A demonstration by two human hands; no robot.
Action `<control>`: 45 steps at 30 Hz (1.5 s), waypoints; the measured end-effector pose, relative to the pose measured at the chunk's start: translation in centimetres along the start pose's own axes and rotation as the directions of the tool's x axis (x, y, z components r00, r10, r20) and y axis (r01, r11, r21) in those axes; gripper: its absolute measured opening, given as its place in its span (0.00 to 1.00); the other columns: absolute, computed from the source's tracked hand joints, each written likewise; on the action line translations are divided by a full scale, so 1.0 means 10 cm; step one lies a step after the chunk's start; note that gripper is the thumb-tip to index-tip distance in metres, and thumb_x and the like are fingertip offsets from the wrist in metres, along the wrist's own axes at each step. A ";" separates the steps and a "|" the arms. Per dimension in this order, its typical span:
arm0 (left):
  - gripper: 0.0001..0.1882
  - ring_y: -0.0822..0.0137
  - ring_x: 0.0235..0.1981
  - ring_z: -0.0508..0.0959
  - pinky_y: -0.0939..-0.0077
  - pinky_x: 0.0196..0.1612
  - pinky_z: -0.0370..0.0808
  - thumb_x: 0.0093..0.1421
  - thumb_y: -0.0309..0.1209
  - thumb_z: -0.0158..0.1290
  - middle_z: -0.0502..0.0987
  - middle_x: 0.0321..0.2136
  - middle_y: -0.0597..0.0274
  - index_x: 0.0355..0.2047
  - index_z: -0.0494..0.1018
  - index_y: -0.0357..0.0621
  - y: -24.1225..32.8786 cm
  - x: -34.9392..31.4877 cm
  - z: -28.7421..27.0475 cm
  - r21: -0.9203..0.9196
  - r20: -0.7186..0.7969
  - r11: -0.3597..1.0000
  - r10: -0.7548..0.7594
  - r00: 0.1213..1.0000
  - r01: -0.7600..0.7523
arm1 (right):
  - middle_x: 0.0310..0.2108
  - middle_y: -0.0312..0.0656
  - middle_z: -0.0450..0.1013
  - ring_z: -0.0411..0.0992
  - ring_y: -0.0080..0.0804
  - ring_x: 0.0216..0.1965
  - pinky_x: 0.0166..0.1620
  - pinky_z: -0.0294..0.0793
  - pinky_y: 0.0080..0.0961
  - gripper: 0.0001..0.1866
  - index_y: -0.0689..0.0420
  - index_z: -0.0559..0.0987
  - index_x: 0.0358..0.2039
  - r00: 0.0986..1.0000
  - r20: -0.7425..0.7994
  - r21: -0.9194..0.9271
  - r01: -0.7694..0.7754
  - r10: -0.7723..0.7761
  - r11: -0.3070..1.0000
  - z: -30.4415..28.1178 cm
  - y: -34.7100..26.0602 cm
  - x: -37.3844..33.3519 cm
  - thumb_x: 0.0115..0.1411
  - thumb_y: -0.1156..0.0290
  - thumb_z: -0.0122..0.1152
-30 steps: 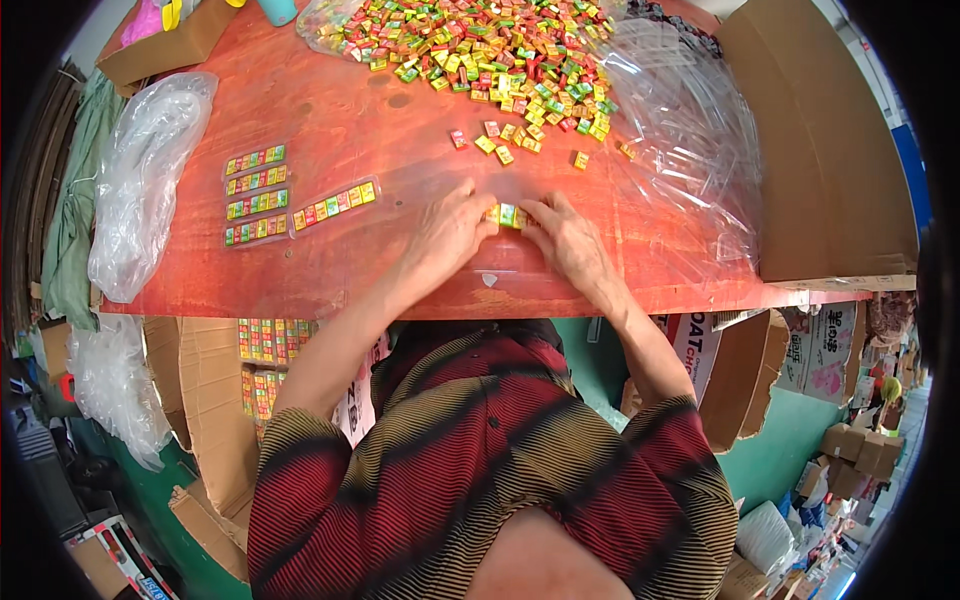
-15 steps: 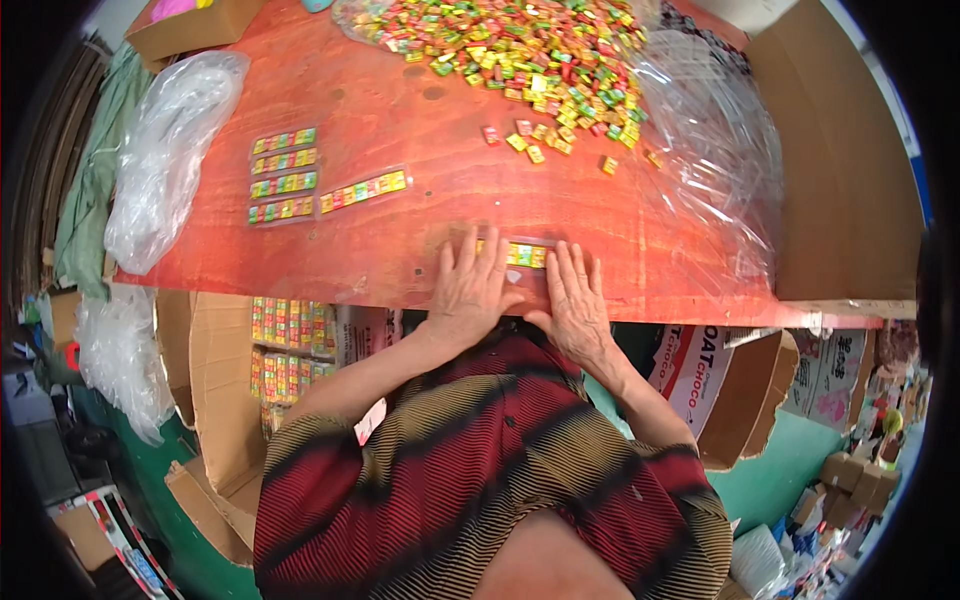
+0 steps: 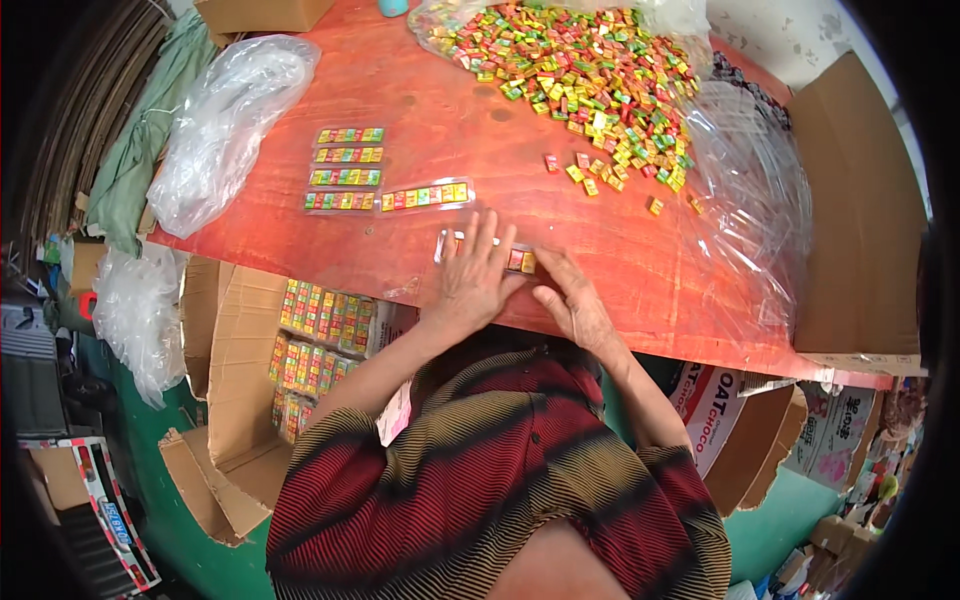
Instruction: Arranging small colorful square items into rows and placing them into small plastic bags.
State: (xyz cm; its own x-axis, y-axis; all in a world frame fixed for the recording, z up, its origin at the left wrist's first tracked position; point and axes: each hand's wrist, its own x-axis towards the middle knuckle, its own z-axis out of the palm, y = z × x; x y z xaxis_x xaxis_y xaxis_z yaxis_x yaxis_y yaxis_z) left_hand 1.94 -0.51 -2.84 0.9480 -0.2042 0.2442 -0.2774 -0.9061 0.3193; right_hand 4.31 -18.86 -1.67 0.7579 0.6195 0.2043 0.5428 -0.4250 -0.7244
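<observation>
Candy strip: a clear sleeve of small coloured candies (image 3: 500,255) is lying at the near edge of the table, mostly hidden under the two hands.
Left hand: the left hand (image 3: 472,275) is pressing flat on the strip, fingers spread and pointing far, not clenched.
Right hand: the right hand (image 3: 572,300) is pinching the strip's right end between thumb and fingers.
Surface: a red-orange wooden table (image 3: 420,90) is carrying everything; its near edge is running just under the hands.
Finished strips: four filled sleeves (image 3: 345,168) are lying stacked in a column at the left, with a fifth sleeve (image 3: 425,195) lying just right of the lowest one.
Loose candies: a wide heap of red, yellow and green pieces (image 3: 580,70) is spreading over a clear plastic sheet (image 3: 750,190) at the far right.
Plastic bag: a crumpled clear bag (image 3: 225,120) is sitting at the table's left edge.
Room, left: an open cardboard box (image 3: 320,350) below the table is holding packed strips; the floor beside it is showing green.
Room, right: a tall cardboard panel (image 3: 860,220) is standing beside the table.
</observation>
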 end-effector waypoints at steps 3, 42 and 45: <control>0.38 0.43 0.60 0.47 0.43 0.56 0.45 0.51 0.49 0.49 0.47 0.59 0.43 0.57 0.53 0.41 -0.32 0.10 -0.11 0.065 -0.043 0.996 -0.050 0.998 0.053 | 0.46 0.50 0.66 0.63 0.45 0.49 0.56 0.55 0.37 0.18 0.60 0.69 0.46 0.987 -0.157 0.000 0.033 -0.033 0.999 0.02 0.01 0.05 0.55 0.68 0.53; 0.18 0.47 0.40 0.67 0.54 0.41 0.65 0.49 0.33 0.47 0.68 0.34 0.47 0.40 0.64 0.39 -1.79 -0.43 -0.64 0.382 -0.466 0.700 -0.419 0.780 0.604 | 0.36 0.46 0.71 0.67 0.42 0.44 0.49 0.64 0.37 0.10 0.59 0.74 0.36 0.988 -0.144 -0.022 0.052 -0.055 0.998 0.03 0.04 -0.04 0.51 0.74 0.56; 0.22 0.44 0.42 0.67 0.53 0.45 0.64 0.55 0.37 0.45 0.66 0.41 0.42 0.46 0.62 0.36 -2.12 -0.60 -0.63 0.440 -0.424 0.715 -0.368 0.828 0.543 | 0.33 0.44 0.70 0.68 0.42 0.38 0.45 0.65 0.34 0.09 0.60 0.74 0.34 0.980 -0.180 0.015 0.085 -0.081 0.996 0.07 0.01 -0.03 0.51 0.72 0.55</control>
State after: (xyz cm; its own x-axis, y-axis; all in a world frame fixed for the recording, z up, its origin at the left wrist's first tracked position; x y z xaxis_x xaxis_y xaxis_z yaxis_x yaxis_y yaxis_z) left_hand 1.09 22.23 -5.29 0.8203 0.3215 0.4730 0.3855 -0.9217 -0.0421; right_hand 3.91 -18.64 -2.23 0.7643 0.5230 0.3772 0.5995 -0.3606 -0.7145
